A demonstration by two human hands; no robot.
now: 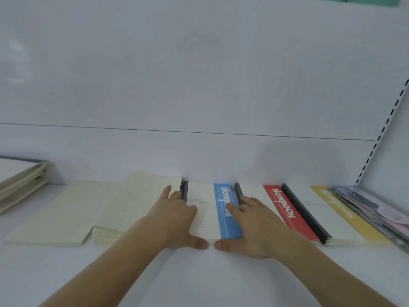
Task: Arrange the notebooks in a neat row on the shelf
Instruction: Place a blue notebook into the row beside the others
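Flanking one blue-striped notebook (212, 209), two hands: left hand (174, 220), right hand (254, 227).

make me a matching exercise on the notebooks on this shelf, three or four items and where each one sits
Things:
1. blue notebook
2. red notebook
3. yellow notebook
4. cream notebook

Places:
A. between the red one and the stack at the far right
B. between the two hands, a thumb of each at its near edge
C. just left of the left hand
D. just right of the right hand

Pairs: 1-B, 2-D, 3-A, 4-C
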